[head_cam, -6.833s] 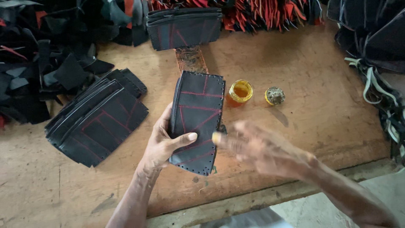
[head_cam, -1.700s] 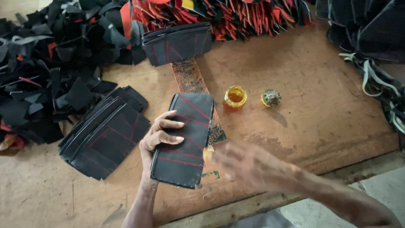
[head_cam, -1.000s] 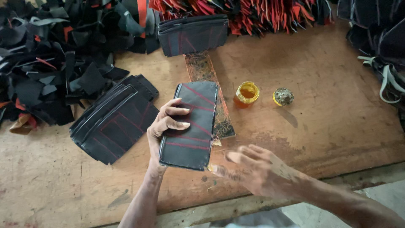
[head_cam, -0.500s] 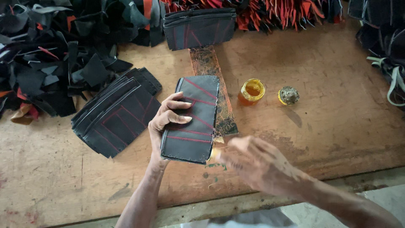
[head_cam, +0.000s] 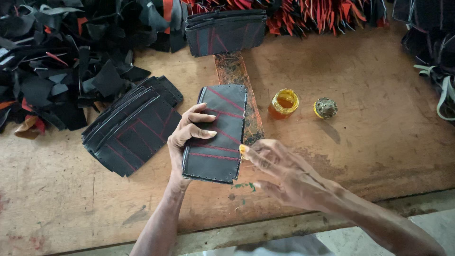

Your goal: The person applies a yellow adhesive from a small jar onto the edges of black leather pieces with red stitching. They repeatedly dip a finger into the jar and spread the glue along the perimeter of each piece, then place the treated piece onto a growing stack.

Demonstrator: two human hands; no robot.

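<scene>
Item: dark stitched panel, red seam lines, held flat just above the surface at centre. Your left hand still clasps its left edge, fingers spread on top. Your right hand has slid back to the panel's right edge since half a second ago, yellow-smeared fingertip touching, fingers loose, grasping nothing. Open glue jar far right; panel stack left.
</scene>
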